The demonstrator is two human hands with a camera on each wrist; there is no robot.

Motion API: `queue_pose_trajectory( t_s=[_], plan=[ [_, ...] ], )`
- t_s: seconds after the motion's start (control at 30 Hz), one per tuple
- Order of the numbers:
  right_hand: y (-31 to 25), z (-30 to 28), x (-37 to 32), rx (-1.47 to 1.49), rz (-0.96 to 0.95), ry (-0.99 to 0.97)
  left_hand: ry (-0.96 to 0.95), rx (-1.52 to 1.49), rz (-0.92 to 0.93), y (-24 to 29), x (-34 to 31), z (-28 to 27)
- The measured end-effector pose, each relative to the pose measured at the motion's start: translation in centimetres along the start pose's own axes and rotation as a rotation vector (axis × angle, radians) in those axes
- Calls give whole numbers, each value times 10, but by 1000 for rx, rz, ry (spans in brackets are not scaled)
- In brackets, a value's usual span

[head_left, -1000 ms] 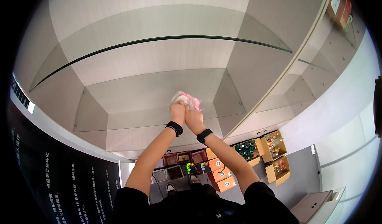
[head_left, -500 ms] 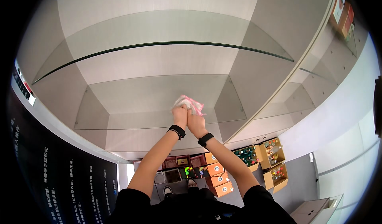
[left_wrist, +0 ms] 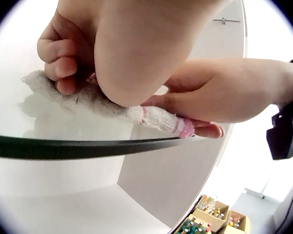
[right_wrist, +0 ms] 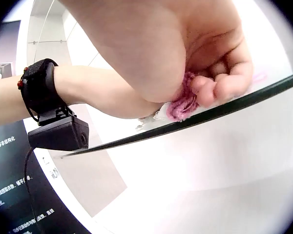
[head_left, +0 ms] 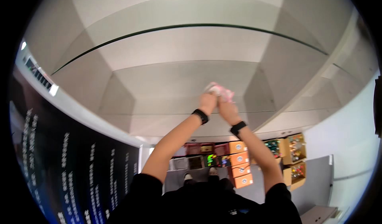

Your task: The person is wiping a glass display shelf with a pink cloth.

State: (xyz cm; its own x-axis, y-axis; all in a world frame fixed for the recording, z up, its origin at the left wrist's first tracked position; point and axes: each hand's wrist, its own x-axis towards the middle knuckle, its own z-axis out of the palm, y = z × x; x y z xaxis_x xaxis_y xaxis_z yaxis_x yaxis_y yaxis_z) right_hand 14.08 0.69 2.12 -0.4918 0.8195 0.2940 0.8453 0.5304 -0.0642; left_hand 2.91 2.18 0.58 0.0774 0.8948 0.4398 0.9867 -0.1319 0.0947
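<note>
A crumpled white cloth with pink edging (head_left: 220,90) lies on the lower glass shelf (head_left: 167,82) of a pale cabinet, close behind the front edge. My left hand (head_left: 208,103) grips its left part; in the left wrist view curled fingers (left_wrist: 66,68) press on a greyish stretch of the cloth (left_wrist: 100,102). Right beside it, my right hand (head_left: 229,111) holds the pink-edged end. The right wrist view shows bent fingers (right_wrist: 224,87) around a bunched pink fold (right_wrist: 183,105), just above the shelf's dark green edge (right_wrist: 210,114). Both wrists wear black bands.
An upper glass shelf (head_left: 191,25) spans the cabinet above my hands. Below stand orange boxes (head_left: 241,170), dark red bins (head_left: 193,148) and open cartons of bottles (head_left: 295,148). A black panel with white writing (head_left: 79,168) rises at the left.
The head view has swung, so cabinet, hands and floor boxes appear farther right. Both hands keep hold of the cloth at about the same part of the shelf.
</note>
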Motion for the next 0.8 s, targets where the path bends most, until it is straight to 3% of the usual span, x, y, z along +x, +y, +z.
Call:
queue_pose_trajectory(
  t_s=[0.13, 0.2, 0.3, 0.43, 0.5, 0.57, 0.67, 0.8],
  plan=[
    [-1, -7, 0, 50, 6, -66, -59, 42, 77, -4, -10, -26],
    [-6, -13, -2, 83, -9, -110, -196, 19, 126, -2, -12, -29],
    [-8, -18, -8, -18, -19, -106, -167, 1, 192, -4, -16, -27],
    [-8, -3, 10, -42, 34, -124, -126, -30, 163, -6, -1, -14],
    [-3, 3, 25, -13, 72, -69, -207, 56, 113, -2, 11, 0],
    [-1, 7, 31, -47, 100, -43, -183, 97, -37, 3, 20, 5],
    [1, -1, 17, -105, 72, -56, -235, 139, -57, 10, 15, 11],
    [9, -14, -15, -63, 36, -39, -337, 252, 65, 32, -7, -20]
  ],
)
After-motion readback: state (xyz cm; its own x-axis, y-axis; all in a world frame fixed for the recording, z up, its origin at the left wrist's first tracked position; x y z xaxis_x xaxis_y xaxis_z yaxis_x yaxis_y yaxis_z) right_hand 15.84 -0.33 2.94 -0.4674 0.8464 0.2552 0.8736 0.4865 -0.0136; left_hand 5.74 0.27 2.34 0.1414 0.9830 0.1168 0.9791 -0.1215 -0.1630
